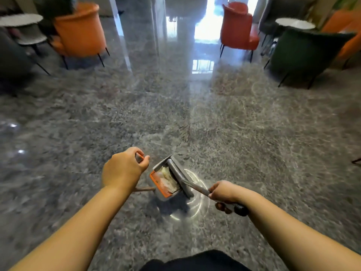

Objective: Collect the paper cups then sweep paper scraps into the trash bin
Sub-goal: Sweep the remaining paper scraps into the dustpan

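**Dustpan's loaded, now don't spill it on the way to the bin**

Since the dustpan already has a wad of pale paper scraps sitting in it, the sweeping part looks mostly done and the step in hand seems to be getting that load to a trash bin, which isn't anywhere in view. No paper cups visible either.

The left hand has its fingers curled tight round the orange-and-grey top of the dustpan's long handle, thumb closing over the end. The pan itself hangs well below and just to the right of those fingers, close to the grey stone floor. The right hand is wrapped round the broom handle, fingers clenched, with the black end grip sticking out behind the palm. The broom head lies ahead of those fingers, pressed across the pan's open mouth, touching the scraps.

Best bet for the person:
- keep the broom head pinned over the opening like a lid
- keep the pan tilted back so scraps sit against the rear wall
- move both hands together, no swinging

Paper is light, so a quick jerk would probably flick it back out. Orange chairs sit well ahead of both hands, so the path is open.
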The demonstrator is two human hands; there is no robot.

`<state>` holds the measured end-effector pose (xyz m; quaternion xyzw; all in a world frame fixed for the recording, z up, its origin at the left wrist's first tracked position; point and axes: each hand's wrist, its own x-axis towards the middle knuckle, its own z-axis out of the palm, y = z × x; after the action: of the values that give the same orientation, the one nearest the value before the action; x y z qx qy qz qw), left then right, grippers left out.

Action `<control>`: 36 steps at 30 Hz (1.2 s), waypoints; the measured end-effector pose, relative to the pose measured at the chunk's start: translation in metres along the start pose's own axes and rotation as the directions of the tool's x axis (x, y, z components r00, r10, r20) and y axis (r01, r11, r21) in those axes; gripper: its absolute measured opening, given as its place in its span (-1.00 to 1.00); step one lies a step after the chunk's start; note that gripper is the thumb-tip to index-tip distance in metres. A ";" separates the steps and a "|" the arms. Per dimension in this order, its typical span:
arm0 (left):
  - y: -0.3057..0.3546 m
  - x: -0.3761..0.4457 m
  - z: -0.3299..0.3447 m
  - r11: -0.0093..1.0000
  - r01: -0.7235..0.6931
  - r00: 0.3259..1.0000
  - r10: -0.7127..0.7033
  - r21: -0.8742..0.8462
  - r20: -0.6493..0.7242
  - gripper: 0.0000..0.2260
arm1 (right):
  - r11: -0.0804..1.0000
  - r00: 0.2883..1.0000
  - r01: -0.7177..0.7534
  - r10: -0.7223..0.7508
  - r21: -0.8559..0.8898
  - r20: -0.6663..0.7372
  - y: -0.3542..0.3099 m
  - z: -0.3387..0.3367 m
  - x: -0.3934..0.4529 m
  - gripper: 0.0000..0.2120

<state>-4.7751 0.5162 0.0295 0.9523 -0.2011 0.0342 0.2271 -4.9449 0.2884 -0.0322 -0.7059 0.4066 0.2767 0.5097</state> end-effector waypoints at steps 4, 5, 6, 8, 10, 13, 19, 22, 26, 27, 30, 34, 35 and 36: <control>-0.023 0.030 -0.001 0.995 0.094 0.994 -0.095 -0.032 -0.062 -0.86 | 1.000 0.999 0.000 0.001 -0.023 0.040 -0.047 -0.011 0.033 -0.75; -0.031 0.043 0.000 0.993 0.114 0.990 -0.115 -0.028 -0.078 -0.86 | 0.999 0.999 0.002 0.000 -0.034 0.051 -0.063 -0.012 0.046 -0.74; -0.037 0.053 0.001 0.991 0.131 0.987 -0.133 -0.025 -0.086 -0.86 | 0.999 0.998 0.004 -0.001 -0.039 0.055 -0.075 -0.014 0.056 -0.74; -0.051 0.080 0.005 0.986 0.162 0.982 -0.164 -0.023 -0.092 -0.86 | 0.998 0.998 0.008 -0.004 -0.059 0.064 -0.106 -0.016 0.079 -0.72; -0.066 0.114 0.008 0.984 0.173 0.980 -0.175 -0.035 -0.097 -0.86 | 0.996 0.998 0.018 -0.012 -0.083 0.067 -0.138 -0.017 0.102 -0.71; -0.087 0.169 0.009 0.982 0.186 0.977 -0.189 -0.038 -0.102 -0.87 | 0.991 0.996 0.049 -0.039 -0.123 0.077 -0.189 -0.020 0.131 -0.67; -0.116 0.263 0.005 0.981 0.191 0.976 -0.194 -0.032 -0.098 -0.84 | 0.991 0.996 0.058 -0.048 -0.123 0.079 -0.278 -0.030 0.178 -0.66; -0.123 0.305 0.004 0.981 0.189 0.976 -0.191 -0.035 -0.103 -0.84 | 0.992 0.994 0.073 -0.064 -0.103 0.084 -0.317 -0.039 0.204 -0.72; -0.131 0.366 0.011 0.982 0.185 0.975 -0.189 -0.049 -0.114 -0.85 | 0.988 0.991 0.101 -0.090 -0.121 0.098 -0.372 -0.061 0.248 -0.89; -0.132 0.381 0.014 0.981 0.183 0.976 -0.189 -0.055 -0.112 -0.86 | 0.985 0.991 0.102 -0.089 -0.138 0.096 -0.385 -0.067 0.259 -0.89; -0.133 0.440 0.029 0.977 0.208 0.968 -0.213 -0.050 -0.133 -0.85 | 0.979 0.990 0.109 -0.090 -0.171 0.113 -0.432 -0.091 0.300 -0.90; -0.130 0.513 0.045 0.969 0.243 0.959 -0.246 -0.038 -0.139 -0.84 | 0.977 0.987 0.114 -0.092 -0.180 0.128 -0.492 -0.128 0.347 -0.85; -0.130 0.537 0.050 0.967 0.252 0.958 -0.254 -0.037 -0.129 -0.84 | 0.972 0.987 0.115 -0.089 -0.203 0.132 -0.510 -0.139 0.363 -0.79; -0.130 0.554 0.052 0.964 0.262 0.957 -0.264 -0.039 -0.122 -0.84 | 0.968 0.987 0.119 -0.092 -0.221 0.131 -0.524 -0.147 0.375 -0.73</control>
<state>-4.2166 0.3948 0.0150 0.9638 -0.0583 0.0615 0.2528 -4.3063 0.1185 -0.0271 -0.7626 0.3027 0.3359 0.4627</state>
